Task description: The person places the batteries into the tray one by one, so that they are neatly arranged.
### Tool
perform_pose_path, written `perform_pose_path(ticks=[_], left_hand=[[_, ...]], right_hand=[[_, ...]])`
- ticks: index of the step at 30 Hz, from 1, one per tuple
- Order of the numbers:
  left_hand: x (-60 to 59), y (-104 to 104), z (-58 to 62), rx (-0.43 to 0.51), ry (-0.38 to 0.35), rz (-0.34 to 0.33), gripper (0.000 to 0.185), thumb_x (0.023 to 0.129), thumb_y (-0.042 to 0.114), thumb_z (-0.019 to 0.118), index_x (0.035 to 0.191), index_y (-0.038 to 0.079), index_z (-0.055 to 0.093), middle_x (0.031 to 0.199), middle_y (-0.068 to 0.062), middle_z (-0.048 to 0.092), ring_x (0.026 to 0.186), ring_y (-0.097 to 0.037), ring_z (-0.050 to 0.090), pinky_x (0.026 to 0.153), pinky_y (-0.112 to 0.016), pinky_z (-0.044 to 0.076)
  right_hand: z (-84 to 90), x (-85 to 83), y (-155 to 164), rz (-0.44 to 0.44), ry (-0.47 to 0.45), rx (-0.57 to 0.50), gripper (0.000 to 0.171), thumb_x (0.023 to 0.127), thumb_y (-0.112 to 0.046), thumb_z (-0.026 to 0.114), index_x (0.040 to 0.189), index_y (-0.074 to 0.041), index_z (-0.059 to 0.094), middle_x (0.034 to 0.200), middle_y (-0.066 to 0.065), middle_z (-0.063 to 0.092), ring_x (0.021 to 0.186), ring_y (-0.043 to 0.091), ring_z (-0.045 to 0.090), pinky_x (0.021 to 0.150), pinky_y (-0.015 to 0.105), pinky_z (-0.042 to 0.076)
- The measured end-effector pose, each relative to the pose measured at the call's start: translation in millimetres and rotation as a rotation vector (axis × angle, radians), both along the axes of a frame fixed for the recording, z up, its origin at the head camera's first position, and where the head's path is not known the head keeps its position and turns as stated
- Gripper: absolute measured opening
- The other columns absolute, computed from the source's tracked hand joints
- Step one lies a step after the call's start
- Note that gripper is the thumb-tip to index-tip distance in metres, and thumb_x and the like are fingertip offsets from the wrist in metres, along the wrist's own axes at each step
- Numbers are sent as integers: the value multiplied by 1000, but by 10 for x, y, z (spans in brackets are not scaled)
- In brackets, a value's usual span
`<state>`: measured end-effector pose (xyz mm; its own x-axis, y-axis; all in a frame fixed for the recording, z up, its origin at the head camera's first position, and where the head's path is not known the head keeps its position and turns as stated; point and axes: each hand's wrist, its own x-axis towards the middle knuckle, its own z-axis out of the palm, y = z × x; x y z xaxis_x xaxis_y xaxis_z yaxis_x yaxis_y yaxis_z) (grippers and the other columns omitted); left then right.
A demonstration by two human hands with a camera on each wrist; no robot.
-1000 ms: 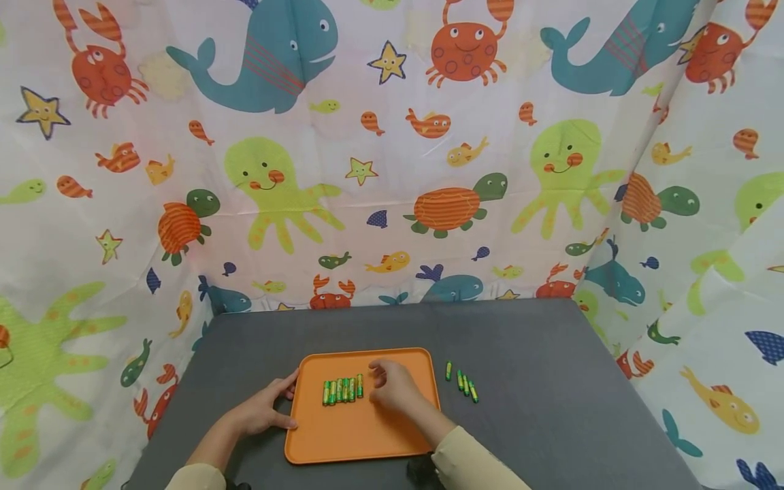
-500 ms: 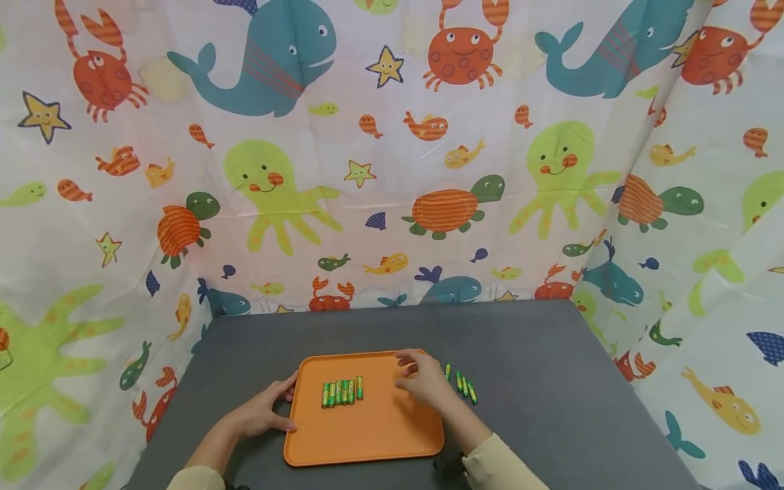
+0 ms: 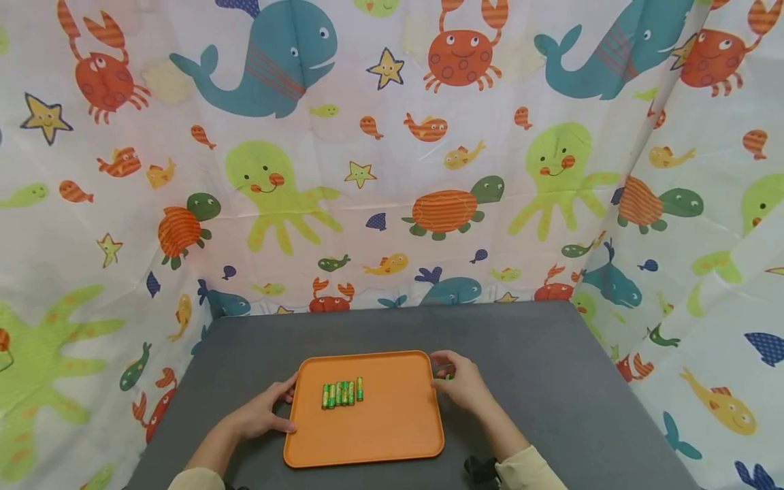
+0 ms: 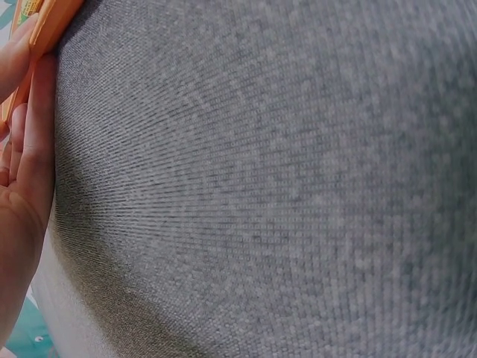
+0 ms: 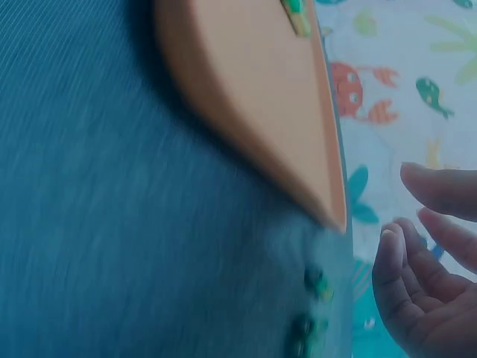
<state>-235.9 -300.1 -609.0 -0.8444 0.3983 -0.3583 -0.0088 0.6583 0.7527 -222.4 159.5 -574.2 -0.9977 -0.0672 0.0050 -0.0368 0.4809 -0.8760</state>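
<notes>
An orange tray [image 3: 380, 432] lies on the grey table. On its left half, several green-and-yellow batteries [image 3: 339, 394] stand in a row, and one battery [image 3: 359, 388] lies slightly apart at the row's right end. My left hand [image 3: 263, 412] holds the tray's left rim, thumb nearer me; the left wrist view catches the fingers at the rim. Just past the tray's right edge hovers my right hand [image 3: 462, 384], fingers loosely bent and holding nothing. It mostly hides loose batteries there; in the right wrist view a blurred battery [image 5: 319, 283] shows on the table.
The grey table [image 3: 551, 395] extends around the tray on all sides. White curtains [image 3: 392, 184] printed with sea animals hang behind the table and at both sides.
My right hand has moved right, from over the tray beside the battery row to the loose batteries beyond the right rim. The left hand and the row stay put.
</notes>
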Motion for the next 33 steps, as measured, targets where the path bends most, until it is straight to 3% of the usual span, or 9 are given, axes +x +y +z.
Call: perform_pose_path(ticks=[10, 18, 26, 33], left_hand=[[11, -2, 33, 0, -9, 18, 115, 73, 39, 89, 163, 17, 20, 124, -8, 46, 116, -26, 43, 110, -65, 28], [8, -9, 12, -1, -17, 20, 115, 74, 40, 89, 163, 17, 20, 124, -8, 46, 116, -27, 43, 109, -64, 29], [19, 9, 25, -4, -9, 32, 117, 72, 41, 90, 163, 16, 21, 124, -8, 46, 116, -27, 43, 109, -62, 29], [33, 10, 36, 4, -15, 38, 117, 72, 40, 90, 163, 16, 20, 126, -8, 46, 117, -26, 44, 109, -64, 29]], right_hand=[[-90, 64, 468, -1, -30, 75, 65, 76, -1, 85, 136, -10, 61, 129, 16, 65, 103, 31, 64, 75, 36, 54], [-172, 108, 783, 25, -73, 161, 83, 63, 5, 91, 138, -7, 59, 134, 19, 61, 106, 33, 64, 79, 44, 54], [-243, 109, 862, 10, -164, 229, 72, 59, 5, 92, 125, -7, 68, 120, 12, 64, 100, 26, 62, 80, 44, 52], [-276, 103, 799, 15, -142, 294, 58, 62, -1, 92, 116, -15, 74, 113, 8, 62, 95, 24, 57, 76, 42, 47]])
